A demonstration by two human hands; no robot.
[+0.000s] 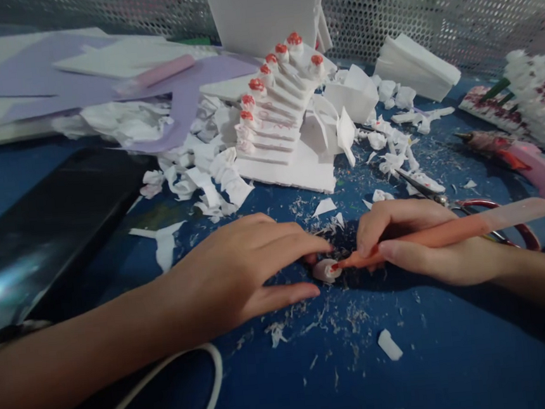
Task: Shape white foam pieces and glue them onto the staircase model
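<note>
My right hand (423, 242) grips an orange felt-tip pen (456, 230) in a writing hold. Its red tip touches a small whitish lump (326, 270) on the blue table, leaving a red spot. My left hand (263, 262) rests beside this lump, fingers stretched and thumb apart. One of its fingertips is close against the lump; whether they touch is hard to tell. Behind the hands stands a white stepped model (270, 131) of thin strips on a white base, topped with several small white pieces with red tops.
Crumpled paper scraps (217, 177) surround the model. A black phone (58, 217) lies at left, a white cable (215, 368) in front. Scissors (482, 205), a pink glue gun (526, 163) and a white-and-red model (528, 96) are at right. Purple sheets (74, 63) lie back left.
</note>
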